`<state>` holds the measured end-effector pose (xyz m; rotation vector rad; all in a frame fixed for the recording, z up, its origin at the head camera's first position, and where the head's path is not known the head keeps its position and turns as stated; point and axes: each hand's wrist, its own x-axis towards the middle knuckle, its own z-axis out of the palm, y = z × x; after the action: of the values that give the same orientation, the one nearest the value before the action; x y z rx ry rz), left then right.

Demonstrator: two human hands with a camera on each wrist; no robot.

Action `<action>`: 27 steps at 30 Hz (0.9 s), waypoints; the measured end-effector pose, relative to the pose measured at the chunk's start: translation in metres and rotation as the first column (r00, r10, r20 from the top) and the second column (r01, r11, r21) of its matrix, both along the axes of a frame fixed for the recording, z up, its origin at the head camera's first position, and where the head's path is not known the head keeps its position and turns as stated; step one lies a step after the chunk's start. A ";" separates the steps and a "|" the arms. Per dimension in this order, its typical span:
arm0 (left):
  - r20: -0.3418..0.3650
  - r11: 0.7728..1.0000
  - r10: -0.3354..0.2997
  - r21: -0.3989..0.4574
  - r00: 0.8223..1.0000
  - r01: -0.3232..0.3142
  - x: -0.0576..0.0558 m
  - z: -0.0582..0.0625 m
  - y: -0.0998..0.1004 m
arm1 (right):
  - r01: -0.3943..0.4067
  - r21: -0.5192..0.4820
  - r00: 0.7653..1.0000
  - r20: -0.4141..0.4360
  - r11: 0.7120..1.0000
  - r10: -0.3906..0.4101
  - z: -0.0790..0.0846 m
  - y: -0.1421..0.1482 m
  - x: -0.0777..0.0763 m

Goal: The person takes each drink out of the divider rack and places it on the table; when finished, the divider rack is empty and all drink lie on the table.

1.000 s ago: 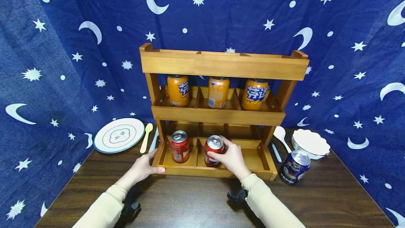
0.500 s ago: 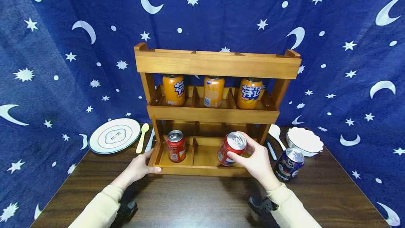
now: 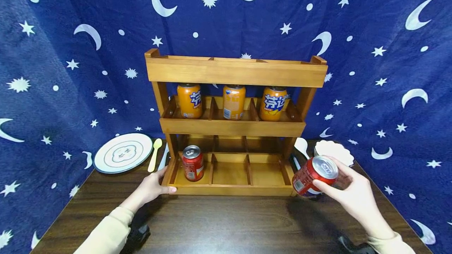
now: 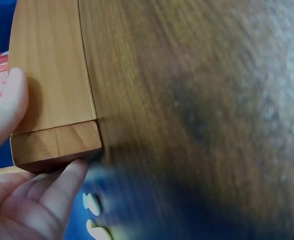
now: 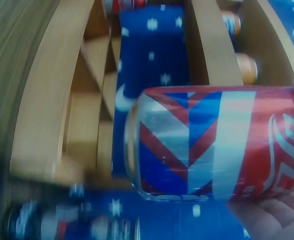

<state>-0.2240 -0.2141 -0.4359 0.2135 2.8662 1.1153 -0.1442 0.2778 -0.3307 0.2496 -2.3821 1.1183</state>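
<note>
My right hand [image 3: 356, 195] holds a red soda can [image 3: 310, 175], tilted and lifted off the rack beside its right end. The right wrist view shows that can [image 5: 221, 142] with blue and white stripes. My left hand [image 3: 150, 187] grips the lower left corner of the wooden rack [image 3: 229, 128], thumb on the front board and fingers at the side. Another red can [image 3: 193, 164] stands in the bottom tier's left compartment. Three orange soda cans [image 3: 234, 103] stand in the middle tier. A dark blue can [image 5: 62, 220] shows blurred in the right wrist view, mostly hidden in the head view.
Left of the rack lie a white plate [image 3: 123, 153], a yellow spoon [image 3: 154, 156] and a light-blue-handled utensil [image 3: 164, 158]. On the right are a white ladle-like spoon [image 3: 301, 146] and a scalloped white bowl [image 3: 333, 152]. A blue star-patterned cloth [image 3: 212, 19] hangs behind.
My right hand has lifted the red can out of the bottom tier's middle compartment and carried it right, past the rack's end. My left hand stays on the corner; the head view has shifted slightly.
</note>
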 end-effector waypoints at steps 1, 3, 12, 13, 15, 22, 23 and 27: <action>0.004 1.000 0.003 -0.002 1.000 -0.003 0.001 0.001 0.000 | 0.021 0.006 1.000 0.009 1.000 -0.021 0.000 0.007 0.003; 0.007 1.000 0.001 -0.011 1.000 -0.001 0.001 0.002 -0.001 | 0.052 0.013 0.998 0.021 0.999 -0.052 -0.001 0.022 0.008; 0.008 1.000 -0.008 -0.006 1.000 0.008 -0.001 0.000 -0.002 | 0.218 -0.004 0.974 0.072 0.976 -0.217 -0.016 0.081 0.020; 0.007 1.000 -0.008 -0.007 1.000 0.008 -0.002 0.000 -0.002 | 0.236 -0.004 0.969 0.077 0.972 -0.235 -0.019 0.086 0.018; 0.004 1.000 -0.008 -0.010 1.000 0.008 -0.002 0.000 -0.002 | 0.247 0.002 0.965 0.092 0.969 -0.246 -0.026 0.094 0.014; 0.008 1.000 -0.003 -0.026 1.000 0.003 -0.003 0.000 -0.002 | 0.259 0.057 0.957 0.124 0.964 -0.264 -0.052 0.108 -0.009; 0.009 1.000 -0.002 -0.028 1.000 0.003 -0.003 0.001 -0.001 | 0.260 0.066 0.956 0.119 0.963 -0.267 -0.056 0.110 -0.013; 0.016 1.000 0.005 -0.031 1.000 -0.005 -0.003 0.002 -0.001 | 0.263 0.075 0.957 0.107 0.962 -0.270 -0.068 0.115 -0.029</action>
<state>-0.2274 -0.2147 -0.4341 0.1951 2.8695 1.0681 -0.1729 0.3927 -0.3988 -0.1197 -2.4625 0.9588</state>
